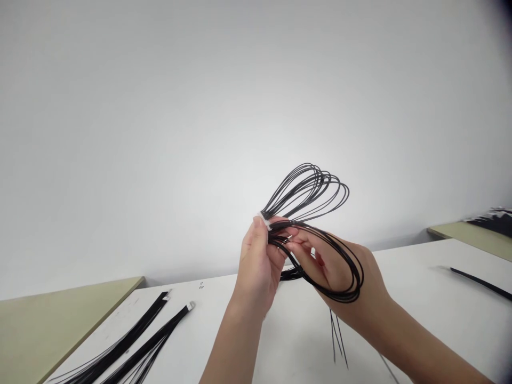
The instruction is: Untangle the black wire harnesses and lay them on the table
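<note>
My left hand [258, 258] is closed on a white connector [264, 221], its thumb pressed against the housing. Thin black wires [312, 192] run out of the connector and arch up in loops. More of them curve down to the right, across my right hand [336, 261]. The fingertips of that hand pinch near the wires' small metal-tipped ends [285, 241], just beside the left fingers. Both hands are raised above the white table, and the right fingers partly hide the wire ends.
Two black wire bundles with pale connectors [190, 305] lie on the white table [216, 341] at left. A black strand [480, 282] rests at right. More dark wires [496, 221] sit on a greenish surface [460, 234] at far right. Behind rises a pale wall [160, 133].
</note>
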